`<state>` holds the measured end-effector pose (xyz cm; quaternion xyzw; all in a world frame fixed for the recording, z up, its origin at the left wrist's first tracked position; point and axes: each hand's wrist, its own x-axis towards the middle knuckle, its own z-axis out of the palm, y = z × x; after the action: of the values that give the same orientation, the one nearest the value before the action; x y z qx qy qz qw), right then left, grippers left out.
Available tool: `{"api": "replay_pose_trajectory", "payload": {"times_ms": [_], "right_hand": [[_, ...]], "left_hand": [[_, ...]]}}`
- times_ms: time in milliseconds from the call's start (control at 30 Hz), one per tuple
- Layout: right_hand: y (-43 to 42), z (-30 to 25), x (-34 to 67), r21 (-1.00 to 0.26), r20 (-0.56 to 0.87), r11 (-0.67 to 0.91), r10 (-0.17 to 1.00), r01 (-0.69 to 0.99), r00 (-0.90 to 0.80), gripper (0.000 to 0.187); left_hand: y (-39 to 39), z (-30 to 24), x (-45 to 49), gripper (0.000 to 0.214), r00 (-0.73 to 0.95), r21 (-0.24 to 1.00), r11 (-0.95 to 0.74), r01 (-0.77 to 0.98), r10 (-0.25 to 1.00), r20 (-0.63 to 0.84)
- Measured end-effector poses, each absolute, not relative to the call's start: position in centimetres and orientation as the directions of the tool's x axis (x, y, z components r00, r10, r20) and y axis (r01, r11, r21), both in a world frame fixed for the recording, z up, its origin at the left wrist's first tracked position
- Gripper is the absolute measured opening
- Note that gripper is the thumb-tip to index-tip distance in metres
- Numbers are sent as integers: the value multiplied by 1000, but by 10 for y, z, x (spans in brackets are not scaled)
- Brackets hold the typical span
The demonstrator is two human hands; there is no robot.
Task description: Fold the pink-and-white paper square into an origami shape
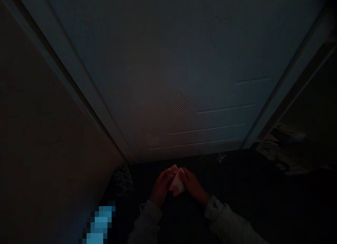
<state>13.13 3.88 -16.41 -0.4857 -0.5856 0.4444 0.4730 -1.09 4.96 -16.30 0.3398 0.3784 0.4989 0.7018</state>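
Observation:
The light is very dim. My right hand (193,185) is closed on a pale, crumpled cloth (178,185), which looks like a wipe or a tissue. My left hand (161,187) meets it from the other side, its fingers curled round a small clear, shiny thing (172,175) that gives off glints. Most of that thing is hidden by the fingers and the cloth, so its kind is unclear. Both hands are close together above the dark surface (184,216), in front of a white panel.
Several clear glasses (124,181) stand clustered at the left by the wall. One clear glass (222,157) is at the panel's foot. The white door-like panel (158,79) has carved hearts and grooves. Dim clutter (284,149) lies at right; a blurred blue glow (101,224) is lower left.

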Motion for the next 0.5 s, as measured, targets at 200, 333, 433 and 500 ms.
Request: {"api": "replay_pose_trajectory", "payload": {"times_ms": [200, 333, 433, 500], "right_hand": [[40, -169, 130, -979, 123, 134, 989, 156, -76, 37], [39, -169, 130, -979, 118, 129, 990, 157, -77, 37], [39, -165, 131, -981, 122, 133, 989, 144, -86, 37], [38, -164, 131, -981, 125, 136, 988, 141, -86, 37]], "left_hand": [[50, -163, -10, 24, 197, 862, 258, -437, 962, -189], [51, -163, -9, 28, 202, 845, 281, -456, 957, -210], [50, -162, -10, 28, 201, 851, 287, -440, 955, -218], [50, -160, -9, 26, 213, 853, 279, -440, 956, -203]]}}
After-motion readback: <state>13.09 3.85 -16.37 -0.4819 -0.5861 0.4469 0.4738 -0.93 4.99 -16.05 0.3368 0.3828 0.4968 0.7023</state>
